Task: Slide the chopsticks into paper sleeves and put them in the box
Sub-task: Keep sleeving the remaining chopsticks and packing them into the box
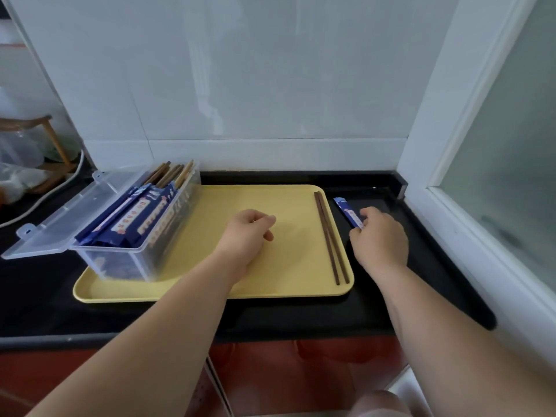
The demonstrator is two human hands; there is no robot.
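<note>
On the black desk [301,314] the right hand [380,239] had its grip pinched on a blue paper sleeve [347,210] just beside the yellow tray [288,203] bearing two bare chopsticks [329,239], while the left hand [246,233], grip loosely curled and seemingly empty, rested near the open box [141,260].

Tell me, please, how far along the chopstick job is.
Done: several sleeved chopsticks sit in the clear box, its lid open, at the yellow tray's left end. In hand: the right hand pinches a blue paper sleeve on the black counter beside the tray; the left hand hovers over the tray, holding nothing. Left: one bare pair of chopsticks along the tray's right edge needs sleeving and boxing.
</note>
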